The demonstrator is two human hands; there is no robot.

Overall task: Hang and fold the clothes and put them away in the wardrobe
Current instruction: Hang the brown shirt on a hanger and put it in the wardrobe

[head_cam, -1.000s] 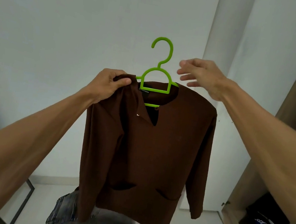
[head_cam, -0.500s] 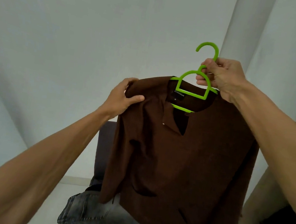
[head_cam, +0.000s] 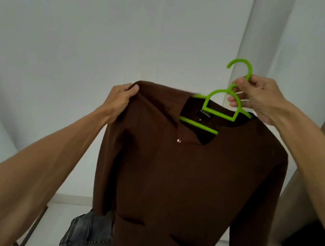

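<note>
right hand (head_cam: 259, 101) pinches the slick lime plastic hanger (head_cam: 220, 108) at its neck, just under the hook, leaving the hook free for a rail, i'd say. left hand (head_cam: 120, 102) grips the shoulder of the brown top (head_cam: 191, 179), a soft matte knit draped on the hanger in mid-air, likely to square that shoulder.

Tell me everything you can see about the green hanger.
The green hanger looks like lime plastic: an open hook on top, an arched loop under it and a flat lower bar. It sits tilted inside the brown top, arms mostly hidden under fabric. The right hand grips its neck below the hook.
</note>
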